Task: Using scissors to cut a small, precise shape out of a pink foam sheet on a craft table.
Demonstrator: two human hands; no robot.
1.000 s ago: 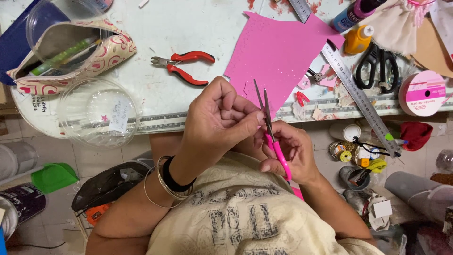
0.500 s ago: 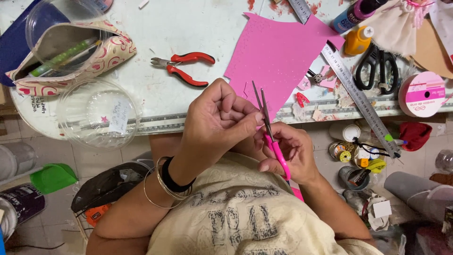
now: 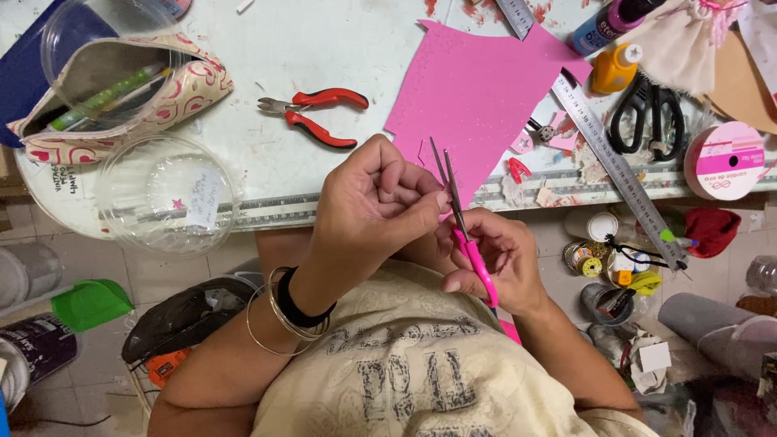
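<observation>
Pink scissors [image 3: 468, 243] sit in right hand [image 3: 494, 259] grip.

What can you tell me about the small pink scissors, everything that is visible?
The small scissors have thin, pointed, grey metal blades and bright pink handles that look like plastic. The blades stand slightly open, tips pointing up and away from the person, over the table's edge. The right hand grips the handles; the left hand pinches something tiny beside the blades, too small to identify.
</observation>
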